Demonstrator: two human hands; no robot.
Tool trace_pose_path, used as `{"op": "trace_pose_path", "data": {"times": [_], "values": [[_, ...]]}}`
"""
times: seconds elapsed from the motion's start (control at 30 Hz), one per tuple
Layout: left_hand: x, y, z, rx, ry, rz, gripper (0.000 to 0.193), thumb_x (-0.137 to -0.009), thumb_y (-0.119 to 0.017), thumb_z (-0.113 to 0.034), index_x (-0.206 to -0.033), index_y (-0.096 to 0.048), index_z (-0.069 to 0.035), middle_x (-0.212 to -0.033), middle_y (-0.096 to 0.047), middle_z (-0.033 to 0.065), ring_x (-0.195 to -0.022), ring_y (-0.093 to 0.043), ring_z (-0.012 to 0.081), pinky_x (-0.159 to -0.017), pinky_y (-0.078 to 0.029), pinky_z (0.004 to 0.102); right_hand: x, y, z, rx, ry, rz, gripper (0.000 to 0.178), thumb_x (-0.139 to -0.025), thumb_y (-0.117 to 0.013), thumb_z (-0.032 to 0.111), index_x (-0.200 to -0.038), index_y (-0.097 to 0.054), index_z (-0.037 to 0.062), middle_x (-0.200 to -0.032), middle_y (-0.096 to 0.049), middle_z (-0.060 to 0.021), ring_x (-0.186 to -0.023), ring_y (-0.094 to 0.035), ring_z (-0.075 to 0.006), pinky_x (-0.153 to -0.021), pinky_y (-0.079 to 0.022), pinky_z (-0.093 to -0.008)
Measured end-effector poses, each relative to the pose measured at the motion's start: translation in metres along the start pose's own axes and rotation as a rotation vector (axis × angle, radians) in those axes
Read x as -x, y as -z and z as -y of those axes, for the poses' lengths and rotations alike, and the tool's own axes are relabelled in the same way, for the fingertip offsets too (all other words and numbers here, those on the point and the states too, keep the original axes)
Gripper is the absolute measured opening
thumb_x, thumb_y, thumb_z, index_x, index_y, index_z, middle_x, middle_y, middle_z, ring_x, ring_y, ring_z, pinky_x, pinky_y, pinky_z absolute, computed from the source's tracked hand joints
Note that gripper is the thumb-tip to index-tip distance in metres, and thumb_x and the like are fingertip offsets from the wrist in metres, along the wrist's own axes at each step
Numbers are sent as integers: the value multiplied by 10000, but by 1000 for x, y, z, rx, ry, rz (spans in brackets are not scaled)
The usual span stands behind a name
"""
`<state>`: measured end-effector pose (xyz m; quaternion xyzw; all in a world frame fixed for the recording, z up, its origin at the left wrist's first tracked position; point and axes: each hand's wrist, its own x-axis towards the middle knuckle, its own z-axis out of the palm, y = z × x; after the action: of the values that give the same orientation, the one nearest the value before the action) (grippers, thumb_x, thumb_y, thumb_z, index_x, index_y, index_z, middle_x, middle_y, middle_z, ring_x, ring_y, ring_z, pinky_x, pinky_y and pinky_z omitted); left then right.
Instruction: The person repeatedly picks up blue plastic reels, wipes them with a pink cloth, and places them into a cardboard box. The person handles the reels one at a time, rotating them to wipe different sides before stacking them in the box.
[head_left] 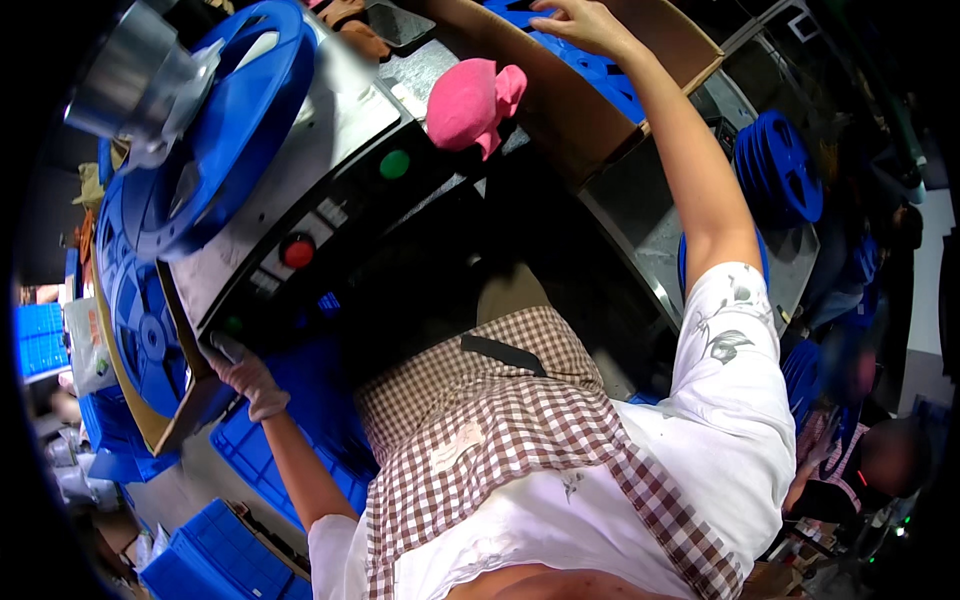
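Gloved left hand (250,378) — fingertips hidden

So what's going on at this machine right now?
A person in a checked apron stands at a grey machine with a green button and a red button. The gloved left hand rests on the edge of a cardboard box of blue reels at the machine's lower left. The bare right hand reaches into another cardboard box of blue parts across the bench. One blue reel sits mounted on the machine; a pink cloth lies nearby.
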<state>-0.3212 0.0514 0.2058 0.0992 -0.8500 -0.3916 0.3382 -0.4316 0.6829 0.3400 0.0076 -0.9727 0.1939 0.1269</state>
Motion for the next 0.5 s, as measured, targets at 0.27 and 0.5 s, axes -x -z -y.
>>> {"op": "trace_pose_path", "data": {"times": [0.27, 0.5], "values": [[1, 6, 56, -163, -193, -53, 413, -925, -449, -76, -1326, -426, 16, -1230, -554, 175, -1042, -552, 268, -907, -411, 309, -18, -45, -133, 479, -460, 616, 799, -736, -685, 534, -1240, -477, -51, -1198, -558, -261, -1131, -533, -380, -932, -442, -431], [8, 5, 29, 20, 108, 7, 408, -948, -473, -133, -1319, -421, 27, -1278, -513, 187, -1113, -501, 285, -968, -370, 344, -6, -106, -171, 434, -753, 746, 1082, -740, -708, 527, -1468, -76, 37, -1400, -373, -257, -1286, -393, -385, -1032, -352, -487]]}}
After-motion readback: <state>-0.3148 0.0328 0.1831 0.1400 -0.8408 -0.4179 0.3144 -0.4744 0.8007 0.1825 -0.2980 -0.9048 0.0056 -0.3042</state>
